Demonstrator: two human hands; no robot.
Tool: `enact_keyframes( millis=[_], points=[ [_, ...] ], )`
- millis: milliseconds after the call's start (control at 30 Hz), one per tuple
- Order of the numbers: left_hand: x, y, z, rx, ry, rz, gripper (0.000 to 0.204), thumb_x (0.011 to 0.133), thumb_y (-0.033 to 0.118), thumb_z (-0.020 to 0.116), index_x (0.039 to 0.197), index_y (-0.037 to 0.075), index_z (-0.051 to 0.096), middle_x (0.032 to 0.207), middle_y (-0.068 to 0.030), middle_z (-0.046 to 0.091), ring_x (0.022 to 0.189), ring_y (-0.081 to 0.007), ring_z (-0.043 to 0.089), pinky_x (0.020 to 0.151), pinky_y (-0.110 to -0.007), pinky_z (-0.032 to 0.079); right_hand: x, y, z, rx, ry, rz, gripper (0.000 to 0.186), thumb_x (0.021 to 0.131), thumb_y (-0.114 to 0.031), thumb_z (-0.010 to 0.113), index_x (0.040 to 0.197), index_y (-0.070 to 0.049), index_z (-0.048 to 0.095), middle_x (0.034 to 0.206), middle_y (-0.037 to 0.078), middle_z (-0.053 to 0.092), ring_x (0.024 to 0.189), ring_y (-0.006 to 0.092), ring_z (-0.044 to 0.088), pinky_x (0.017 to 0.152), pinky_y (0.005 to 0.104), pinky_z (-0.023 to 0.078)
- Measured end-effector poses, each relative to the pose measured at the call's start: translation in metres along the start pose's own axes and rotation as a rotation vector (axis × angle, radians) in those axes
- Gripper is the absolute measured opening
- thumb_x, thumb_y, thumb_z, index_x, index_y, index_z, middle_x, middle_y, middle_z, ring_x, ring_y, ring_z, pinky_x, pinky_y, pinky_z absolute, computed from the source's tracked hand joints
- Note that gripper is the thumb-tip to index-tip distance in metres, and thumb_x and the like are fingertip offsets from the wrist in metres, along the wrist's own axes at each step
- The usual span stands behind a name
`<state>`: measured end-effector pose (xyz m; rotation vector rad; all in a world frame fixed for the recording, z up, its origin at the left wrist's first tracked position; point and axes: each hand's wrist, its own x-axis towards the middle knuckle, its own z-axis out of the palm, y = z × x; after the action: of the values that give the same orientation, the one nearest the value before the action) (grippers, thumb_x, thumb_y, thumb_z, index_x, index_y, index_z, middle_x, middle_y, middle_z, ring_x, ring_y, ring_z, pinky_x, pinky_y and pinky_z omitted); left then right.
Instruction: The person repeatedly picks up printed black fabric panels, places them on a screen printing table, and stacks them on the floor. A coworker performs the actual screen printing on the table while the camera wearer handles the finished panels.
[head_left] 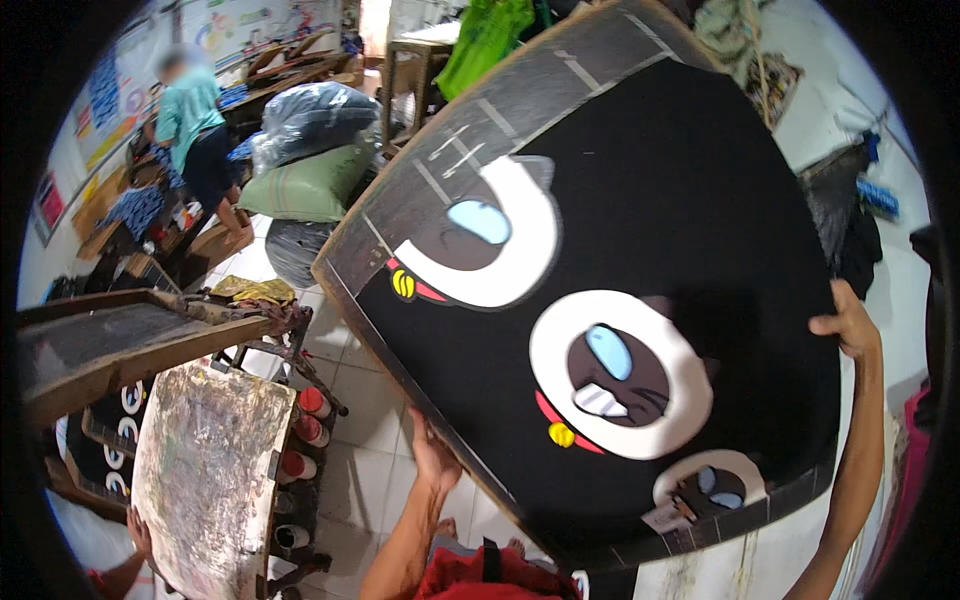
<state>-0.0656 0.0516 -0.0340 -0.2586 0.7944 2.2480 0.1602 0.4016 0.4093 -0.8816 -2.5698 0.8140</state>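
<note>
Both arms reach up from the lower edge and hold a large black printing board [660,230] tilted in front of the person. The left hand [432,455] grips the board's lower left edge, fingers curled under it out of sight and thumb side against the dark frame. The right hand [848,322] is clamped on the right edge, arm stretched nearly straight, fingers wrapped behind the board so only the thumb and back of the hand show. The board carries repeated white ring-shaped cat prints [620,375] with pale blue eyes and small yellow bells (three are visible, the lowest partly cut off by the frame).

Below lies a white tiled floor [370,470]. At the left stands a paint-smeared tabletop [205,470], with another person's hand [140,530] at its lower edge. Beside it a metal rack [305,440] holds jars with red lids [312,402], stacked one under another; their contents cannot be made out. Farther back lie a green sack [305,185] and grey bundles, and a person in a teal shirt [190,115] stands by wooden frames.
</note>
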Motion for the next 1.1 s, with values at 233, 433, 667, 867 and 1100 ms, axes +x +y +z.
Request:
enact_keyframes(
  millis=[233,433,667,867,1100],
  points=[
    [0.081,-0.046,-0.217,0.645,0.339,-0.311,0.098,0.078,0.075,0.04,0.141,0.001,0.024,0.131,-0.0193,0.046,0.114,-0.028,0.049,0.093,-0.044,0.035,-0.038,0.095,0.22,-0.154,-0.4,-0.197,0.039,0.067,-0.03,0.074,0.081,0.004,0.06,0.064,0.017,0.054,0.06,0.0327,0.052,0.06,0.0406,0.043],
    [-0.076,-0.049,-0.402,1.121,0.507,-0.708,0.054,0.078,0.056,0.063,0.1,0.007,0.055,0.058,-0.0054,0.054,0.041,-0.0166,0.046,0.036,-0.031,0.033,-0.108,0.188,0.414,-0.144,-0.376,0.118,0.024,0.07,-0.013,0.059,0.088,0.003,0.061,0.085,0.028,0.062,0.085,0.0442,0.059,0.08,0.0483,0.047],
    [-0.211,-0.05,-0.426,1.034,0.742,-0.906,0.047,0.085,0.042,0.059,0.113,0.005,0.052,0.084,-0.0115,0.061,0.071,-0.0272,0.058,0.069,-0.043,0.044,-0.172,0.322,0.463,-0.238,-0.372,0.416,0.025,0.071,-0.013,0.057,0.09,0.003,0.059,0.086,0.029,0.061,0.088,0.0438,0.059,0.081,0.0499,0.046],
    [-0.125,-0.083,-0.374,1.012,0.673,-0.823,0.045,0.082,0.041,0.063,0.108,0.005,0.055,0.081,-0.0094,0.063,0.071,-0.0196,0.059,0.065,-0.035,0.046,-0.203,0.409,0.445,-0.197,-0.305,0.584,0.027,0.07,-0.011,0.054,0.092,0.003,0.059,0.095,0.03,0.06,0.092,0.0443,0.058,0.084,0.0503,0.045],
    [-0.048,-0.151,-0.246,0.928,0.653,-0.428,0.035,0.086,0.036,0.06,0.103,0.007,0.056,0.088,-0.006,0.063,0.077,-0.0146,0.06,0.068,-0.03,0.046,-0.179,0.514,0.437,-0.199,-0.383,0.701,0.038,0.074,-0.014,0.059,0.109,0.002,0.058,0.102,0.028,0.059,0.1,0.0414,0.057,0.089,0.0474,0.044]
  ],
)
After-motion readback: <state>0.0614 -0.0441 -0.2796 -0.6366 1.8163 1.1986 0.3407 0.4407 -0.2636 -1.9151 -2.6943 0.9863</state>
